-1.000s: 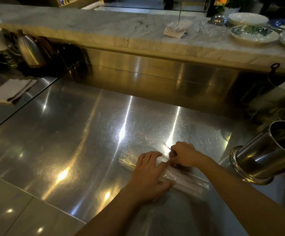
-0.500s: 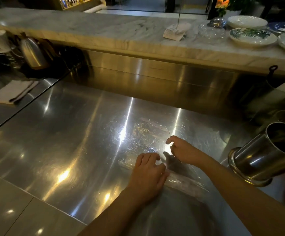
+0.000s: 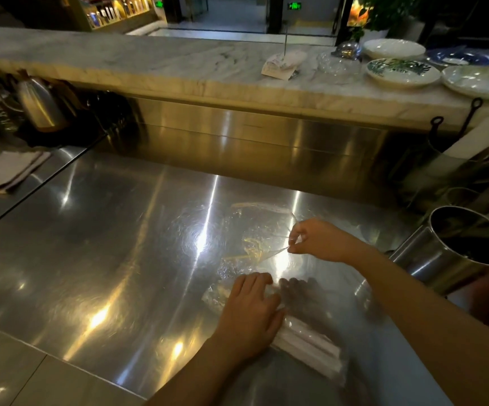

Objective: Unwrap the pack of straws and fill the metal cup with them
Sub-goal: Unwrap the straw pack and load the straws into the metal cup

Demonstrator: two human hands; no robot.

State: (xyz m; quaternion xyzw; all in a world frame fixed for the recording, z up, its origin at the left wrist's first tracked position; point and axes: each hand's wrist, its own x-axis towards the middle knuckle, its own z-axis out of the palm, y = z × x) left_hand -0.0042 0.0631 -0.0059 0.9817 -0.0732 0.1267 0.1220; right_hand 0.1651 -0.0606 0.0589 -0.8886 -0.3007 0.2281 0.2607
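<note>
A pack of pale straws [image 3: 310, 345] lies flat on the steel counter [image 3: 105, 244], still partly inside clear plastic wrap [image 3: 255, 230]. My left hand [image 3: 249, 315] presses down on the pack's far end. My right hand [image 3: 316, 240] pinches an edge of the wrap between thumb and fingers and holds it stretched up and away from the pack. The metal cup [image 3: 454, 250] leans tilted at the right, its dark mouth facing me; I cannot see what is inside.
A marble ledge [image 3: 179, 71] runs across the back with plates [image 3: 402, 72] and a receipt spike [image 3: 281, 64]. A metal kettle [image 3: 40, 105] stands at far left above a folded cloth [image 3: 9, 171]. More utensil holders crowd the right edge.
My right hand has lifted off the pack and moved away from me, pulling the wrap open and spreading it over the counter. My left hand stayed pressing on the pack.
</note>
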